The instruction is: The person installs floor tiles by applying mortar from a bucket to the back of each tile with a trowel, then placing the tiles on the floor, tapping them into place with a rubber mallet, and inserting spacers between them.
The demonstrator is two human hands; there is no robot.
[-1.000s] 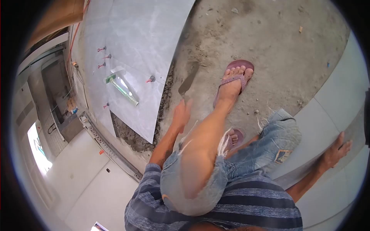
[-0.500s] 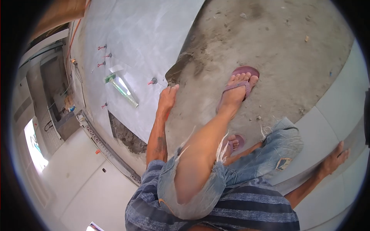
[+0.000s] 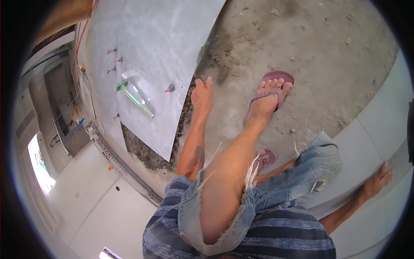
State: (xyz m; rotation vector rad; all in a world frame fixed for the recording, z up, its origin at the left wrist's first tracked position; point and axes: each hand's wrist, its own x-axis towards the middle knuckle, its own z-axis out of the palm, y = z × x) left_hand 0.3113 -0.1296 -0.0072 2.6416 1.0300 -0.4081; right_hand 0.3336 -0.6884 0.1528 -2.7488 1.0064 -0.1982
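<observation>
My left hand (image 3: 202, 98) is closed in a grip beside the edge of a large grey tile (image 3: 151, 39). The trowel it holds is mostly hidden now; a narrow grey piece that looks like its blade (image 3: 202, 52) shows along the tile edge. Dark mortar (image 3: 184, 114) fills the gap between the tile and my forearm. At the far right, my right hand (image 3: 377, 180) rests with fingers stretched out on the pale floor tiles (image 3: 362, 138), holding nothing. A green-handled tool with a clear tube (image 3: 137, 101) lies on the grey tile.
Red tile spacers (image 3: 169, 88) stand along the tile joints. Bare mortar floor (image 3: 310, 43) with loose crumbs stretches ahead, under my sandalled foot (image 3: 267, 103). A long metal straightedge (image 3: 116, 159) lies at left near white tiles (image 3: 95, 194). An orange cable (image 3: 82, 39) runs along the far left.
My left hand has moved right and slightly forward. The trowel blade, broad and mortar-covered before, has left the tile's near edge, baring the mortar strip there. My right hand stays on the tiles.
</observation>
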